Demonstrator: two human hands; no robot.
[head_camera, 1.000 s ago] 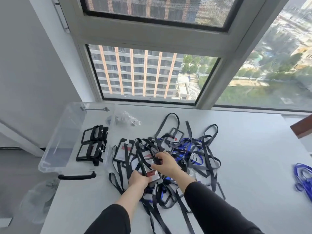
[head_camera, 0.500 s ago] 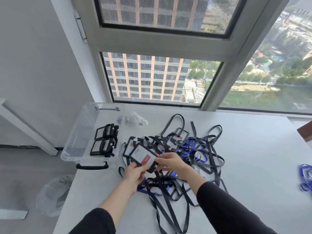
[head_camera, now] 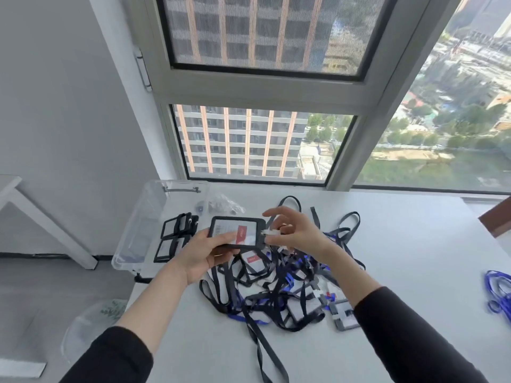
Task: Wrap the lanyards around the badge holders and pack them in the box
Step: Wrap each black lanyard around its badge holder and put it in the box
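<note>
1. Writing: the badge holder (head_camera: 231, 226) held above the table (head_camera: 401, 244) carries a white card with a red label and a barcode-like strip at its left end. The white lettering on the red is too small to read.
2. A second holder (head_camera: 253, 261) in the heap below shows the same red label, also unreadable.
3. The left grip (head_camera: 201, 254) is closed round the held holder from below, its thumb lying across the card's face and its fingers curled behind the lower edge. The forearm rises from the lower left in a black sleeve.
4. The right grip (head_camera: 296, 233) pinches the white clip (head_camera: 267, 232) at the holder's right end. The index finger sticks out above it and the other fingers are loosely spread.
5. The holder lies landscape and roughly level, near the clear plastic box (head_camera: 143, 222).
6. The box sits at the table's left edge and holds two wrapped badge holders (head_camera: 178, 226), one in front of the other.
7. A tangled pile of black and blue lanyards (head_camera: 276, 288) with more holders lies on the table under both grips.
8. A loose bundle of blue lanyards (head_camera: 497, 294) lies well apart at the table's right edge.
</note>
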